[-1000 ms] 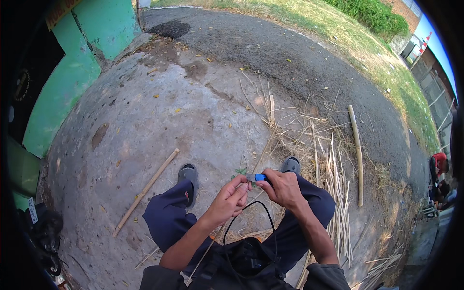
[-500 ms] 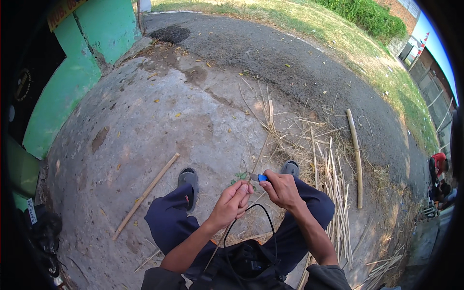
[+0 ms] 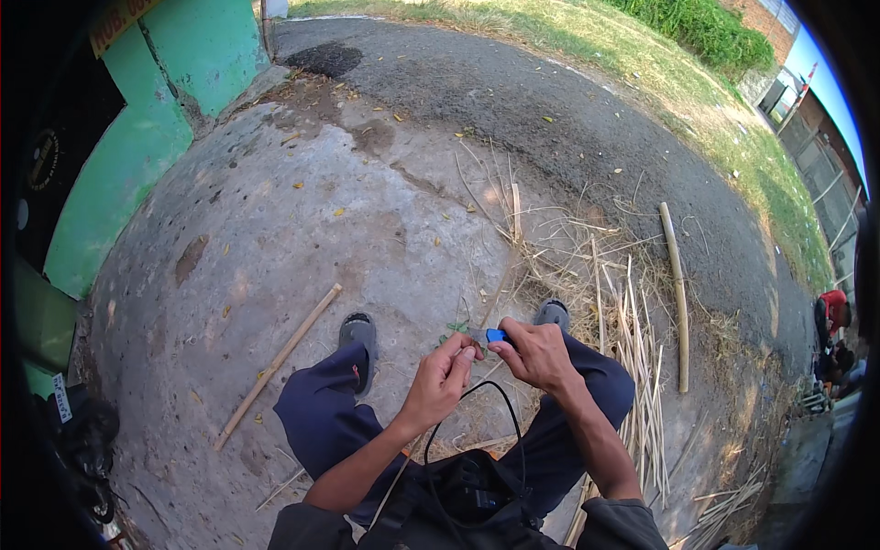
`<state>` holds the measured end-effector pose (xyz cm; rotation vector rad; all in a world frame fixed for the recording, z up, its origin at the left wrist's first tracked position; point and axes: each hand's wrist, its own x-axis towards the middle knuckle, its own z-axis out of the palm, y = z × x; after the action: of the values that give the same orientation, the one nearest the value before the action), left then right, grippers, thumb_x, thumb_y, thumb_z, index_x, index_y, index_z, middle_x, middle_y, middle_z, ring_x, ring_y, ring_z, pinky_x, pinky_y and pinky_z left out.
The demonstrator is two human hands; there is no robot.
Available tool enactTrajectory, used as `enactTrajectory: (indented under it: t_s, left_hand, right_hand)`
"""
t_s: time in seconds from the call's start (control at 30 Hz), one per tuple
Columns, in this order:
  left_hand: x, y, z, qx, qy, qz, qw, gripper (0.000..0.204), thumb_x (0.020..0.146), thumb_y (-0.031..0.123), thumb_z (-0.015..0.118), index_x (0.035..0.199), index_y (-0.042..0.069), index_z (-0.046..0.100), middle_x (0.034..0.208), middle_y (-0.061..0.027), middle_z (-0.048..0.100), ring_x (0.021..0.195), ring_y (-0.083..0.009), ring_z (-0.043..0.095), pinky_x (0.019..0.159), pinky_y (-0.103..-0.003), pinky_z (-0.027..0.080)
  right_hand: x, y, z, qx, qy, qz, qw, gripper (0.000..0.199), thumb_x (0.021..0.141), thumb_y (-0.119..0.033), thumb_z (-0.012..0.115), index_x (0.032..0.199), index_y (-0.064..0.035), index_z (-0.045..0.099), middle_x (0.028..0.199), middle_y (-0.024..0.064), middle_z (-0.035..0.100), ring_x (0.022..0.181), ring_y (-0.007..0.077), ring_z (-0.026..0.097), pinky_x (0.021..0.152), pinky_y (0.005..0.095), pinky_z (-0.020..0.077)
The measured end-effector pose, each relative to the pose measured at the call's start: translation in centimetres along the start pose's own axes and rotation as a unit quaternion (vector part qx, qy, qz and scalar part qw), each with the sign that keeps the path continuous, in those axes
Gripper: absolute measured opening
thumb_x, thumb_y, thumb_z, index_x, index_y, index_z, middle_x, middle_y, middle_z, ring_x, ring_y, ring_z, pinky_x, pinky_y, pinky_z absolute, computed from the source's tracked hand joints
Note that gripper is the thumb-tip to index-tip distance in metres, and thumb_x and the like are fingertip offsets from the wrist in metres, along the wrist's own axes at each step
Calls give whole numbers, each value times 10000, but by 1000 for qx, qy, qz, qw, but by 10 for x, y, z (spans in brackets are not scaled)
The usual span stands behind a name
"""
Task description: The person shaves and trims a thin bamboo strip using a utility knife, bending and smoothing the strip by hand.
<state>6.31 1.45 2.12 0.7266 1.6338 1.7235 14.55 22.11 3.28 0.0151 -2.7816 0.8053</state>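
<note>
The person sat over a patch of bare concrete ground [image 3: 275,238], knees apart in dark blue trousers [image 3: 321,422], with both hands raised between the knees. The right hand [image 3: 539,353] was closed around a small blue-handled tool [image 3: 496,335], its grip clamped on the handle so that only the blue end showed past the knuckles. What kind of tool it was could not be told; it looked like a small knife or cutter, though the view was too small to be sure. The left hand [image 3: 438,383] met it from the other side, fingers pinched together on a thin bamboo sliver [image 3: 470,337] held just at the tool's tip. The 2 hands were touching or very nearly so.

A black cord [image 3: 477,390] looped up from a dark bag [image 3: 463,500] at the person's waist, arching between the wrists. 2 grey sandals showed beyond the knees: 1 [image 3: 357,335] on the left, 1 [image 3: 552,313] just beyond the right hand.

A bamboo stick [image 3: 280,362] lay on the concrete, well left of the left knee. To the right lay a spread of split bamboo strips [image 3: 632,367] and dry straw, with a thicker bamboo pole [image 3: 676,293] along its far edge. A green wall [image 3: 137,156] stood at the left, and an asphalt road [image 3: 568,110] ran beyond.
</note>
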Motion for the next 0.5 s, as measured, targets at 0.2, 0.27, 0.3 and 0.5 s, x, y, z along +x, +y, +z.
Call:
enactTrajectory:
  t_s: [0.2,0.27,0.3,0.5]
  left_hand:
    - [-2,4,-1,-89,-27,-39,995,200,1176,200,456,1116,34,550,637,96,328,515,-4,302,471,-230,237]
    - [-3,7,0,-112,-35,-43,992,195,1178,199,451,1109,43,545,642,99,323,515,-1,296,470,-231,231]
    - [-4,9,0,-112,-36,-43,992,195,1178,199,451,1109,43,545,642,99,323,515,-1,296,470,-231,231]
    - [-10,8,3,-76,-56,-68,993,186,1180,200,451,1109,57,547,652,99,317,521,1,292,482,-227,235]
  right_hand:
    - [-1,1,4,-14,9,-3,1000,405,1055,-439,645,935,-66,541,755,141,658,665,403,674,573,467,497]
    - [-2,2,3,-17,14,-5,1000,401,1057,-436,644,938,-66,544,754,140,658,662,401,673,569,466,494]
    - [-1,3,2,-17,32,0,999,397,1060,-433,642,942,-65,547,747,140,655,660,400,674,565,467,489]
    - [2,18,-10,-33,70,63,995,380,1070,-414,635,958,-60,556,718,155,641,666,399,674,561,468,470]
